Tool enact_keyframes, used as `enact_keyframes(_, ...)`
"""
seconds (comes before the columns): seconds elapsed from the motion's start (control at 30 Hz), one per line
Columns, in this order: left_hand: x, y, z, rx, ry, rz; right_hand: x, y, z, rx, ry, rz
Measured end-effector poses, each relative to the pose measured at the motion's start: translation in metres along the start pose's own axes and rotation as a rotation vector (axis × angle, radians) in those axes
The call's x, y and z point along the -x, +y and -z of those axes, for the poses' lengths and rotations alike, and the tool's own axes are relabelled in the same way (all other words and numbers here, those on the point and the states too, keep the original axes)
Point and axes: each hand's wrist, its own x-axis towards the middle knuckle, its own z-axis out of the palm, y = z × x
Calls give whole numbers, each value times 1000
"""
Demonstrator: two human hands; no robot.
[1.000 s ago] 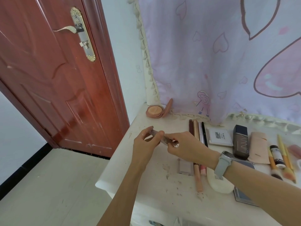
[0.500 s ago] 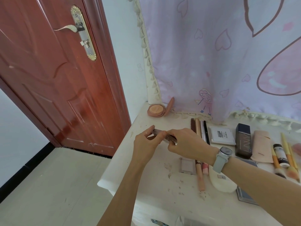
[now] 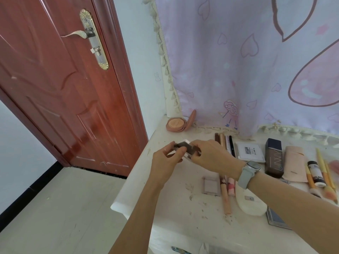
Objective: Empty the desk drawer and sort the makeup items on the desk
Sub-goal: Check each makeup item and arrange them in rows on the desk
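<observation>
Both hands meet over the desk, left hand (image 3: 166, 160) and right hand (image 3: 212, 155) (watch-strapped wrist), fingers pinching.

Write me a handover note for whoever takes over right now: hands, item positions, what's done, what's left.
Left hand and right hand: both grip one small flat dark-brown makeup case, held above the white desk.
Placed: open round peach powder compact at the back corner; thin pencils in a row; white rectangular compact; dark square foundation bottle; orange-handled brushes at the right.
Done: many items laid out.
Left: set down the held case. The drawer's contents are not visible, so check it.
</observation>
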Motion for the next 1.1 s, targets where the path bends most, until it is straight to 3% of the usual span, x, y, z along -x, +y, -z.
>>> enact_keyframes(0.23, -3, -12, 4, 187, -77, 104, 0, 10, 1, -64, 21, 30)
enact_keyframes(0.33, -8, -15, 3, 260, 43, 126, -2, 8, -2, -81, 42, 32)
enact_keyframes(0.53, -24, -19, 9, 82, 142, 72, -12, 9, -4, -166, 113, -125)
enact_keyframes(0.67, -37, -19, 20, -437, 169, -128, -18, 18, -8, -252, 212, -250)
enact_keyframes(0.83, -14, -27, 11, -1195, -38, -555, -21, 18, -13, -382, 259, -339)
enact_keyframes(0.97, -13, -35, 13, -1440, -271, -378, -28, 11, -19, -743, 257, -462)
enact_keyframes(1.1, -33, -35, 26, -1461, -127, -294, -40, 2, -29, -1056, 278, -550)
